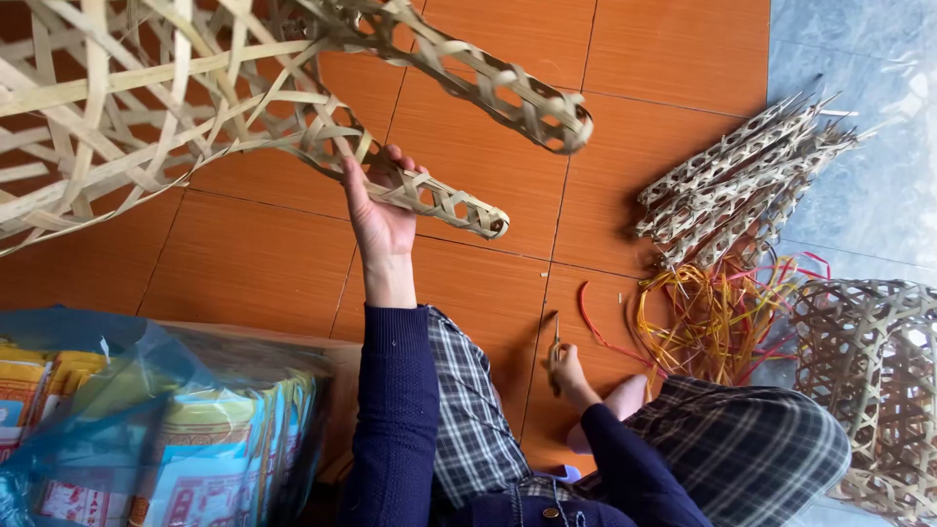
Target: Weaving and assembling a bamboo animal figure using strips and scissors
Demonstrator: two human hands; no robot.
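Orange floor tiles (488, 176) lie under me. My left hand (379, 210) is closed around one woven leg (429, 200) of the big bamboo frame (146, 107), lifted above the floor. My right hand (568, 374) pinches scissors (554, 353) low, near the tile seam. Coloured strips (712, 312) and woven bamboo tubes (742, 181) lie toward the floor's right edge.

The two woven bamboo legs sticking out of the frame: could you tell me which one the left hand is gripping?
The left hand grips the lower, nearer leg; the upper leg juts free, untouched.
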